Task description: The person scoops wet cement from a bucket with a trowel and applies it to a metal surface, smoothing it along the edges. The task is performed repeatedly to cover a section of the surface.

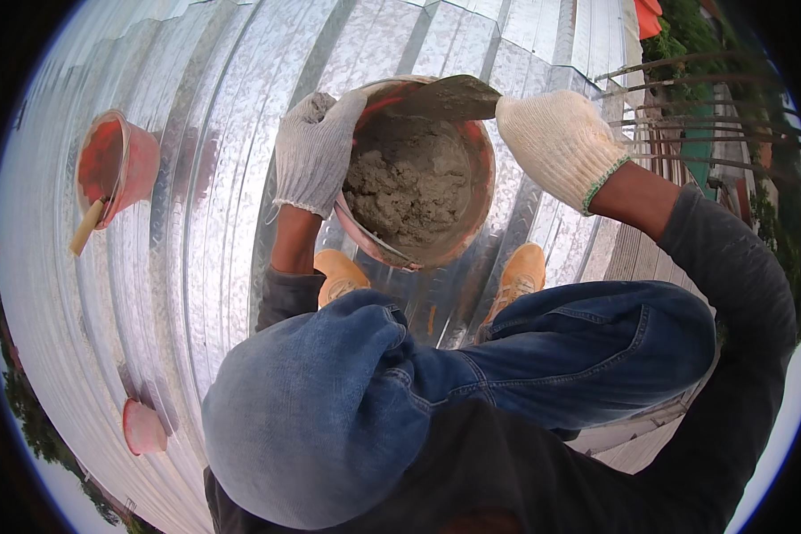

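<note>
Between my boots stands a reddish bucket (482, 173) holding wet grey mortar (409, 187). My left hand (319, 149), in a white knit glove, is closed over the bucket's left rim. A trowel (454, 98), its blade coated in mortar, lies across the far side of the bucket's mouth. At the bucket's far right, my right hand (556, 141), gloved in white knit with a green-edged cuff, is closed round the trowel's handle, which the fist hides. The bucket's wire handle hangs down at its near side.
Ribbed metal sheeting (240, 178) lies underfoot. At the left sits another red bucket (138, 165) with a wooden-handled tool (86, 227) leaning out. A small pink bucket (144, 427) is at the lower left. Rebar rods (712, 120) jut out at the right, beside the sheeting's edge.
</note>
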